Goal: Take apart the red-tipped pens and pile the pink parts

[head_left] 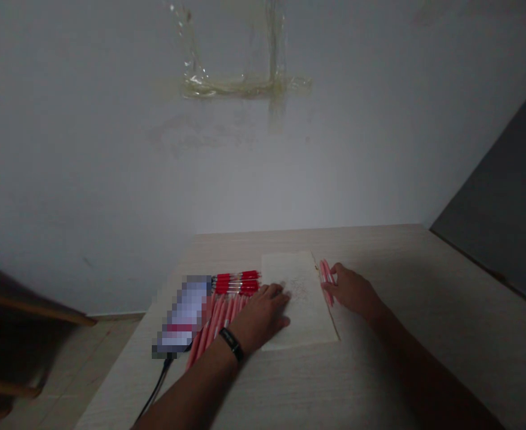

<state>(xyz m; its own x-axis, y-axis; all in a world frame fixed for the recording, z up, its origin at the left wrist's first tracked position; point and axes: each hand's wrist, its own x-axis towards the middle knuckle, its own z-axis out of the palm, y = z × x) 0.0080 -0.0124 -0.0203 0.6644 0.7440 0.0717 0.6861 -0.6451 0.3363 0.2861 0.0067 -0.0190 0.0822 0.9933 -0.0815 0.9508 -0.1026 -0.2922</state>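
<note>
My left hand [269,310], with a dark band at the wrist, lies on the left part of a pale sheet of paper [305,331], fingers stretched out. Faint scribbled marks show on the paper beside its fingertips. At the paper's right edge, my right hand [350,289] has thumb and forefinger closed round a few pink pens [326,272]. Left of the paper lie several red pens [236,285] with clear middle parts, side by side. Below them is a row of pink pens [213,322], partly covered by my left hand and forearm.
A phone-like device [184,316], its screen blurred out, lies left of the pens with a black cable [158,382] running from it. The light wooden table [357,382] meets a wall [357,149] with peeling clear tape [231,89]. Wooden furniture bars [34,307] stand at the far left.
</note>
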